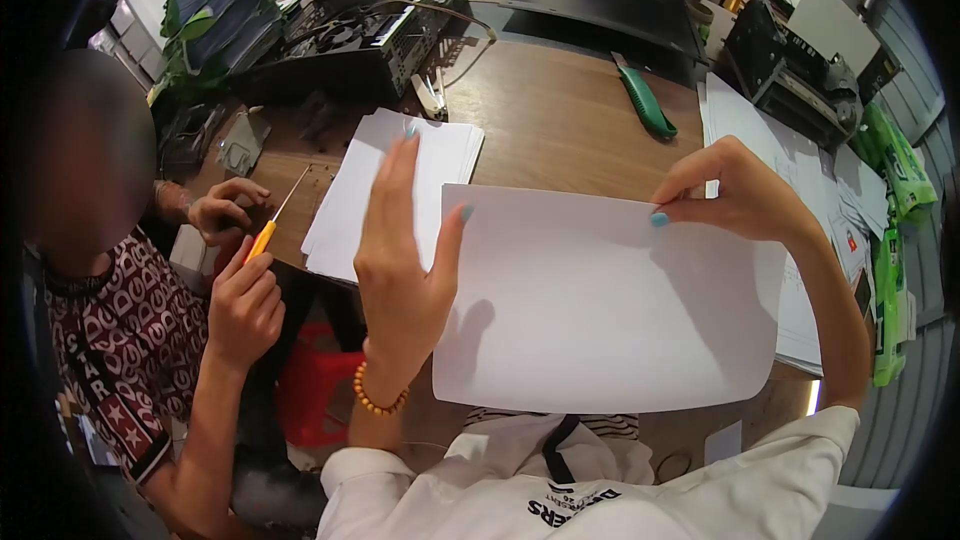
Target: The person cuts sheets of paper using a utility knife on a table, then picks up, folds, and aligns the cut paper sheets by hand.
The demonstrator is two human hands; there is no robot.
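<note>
A white sheet of paper (600, 310) hangs over the near edge of the table, in front of my body. My right hand (735, 190) pinches its top edge between thumb and fingers, toward the right corner. Beside the sheet's left edge, my left hand (405, 240) is open, fingers stretched out and thumb apart. The thumb tip overlaps the sheet's top left corner in this view. Behind those fingers lies a stack of white paper (345, 180) on the wooden table (540, 90).
At my left a person holds a yellow-handled screwdriver (262, 240). An opened computer case (370, 40) stands at the back left. A green utility knife (645, 100) lies beyond the sheet, near a laptop (610, 5). More papers (800, 310) and a dark device (790, 70) are at right.
</note>
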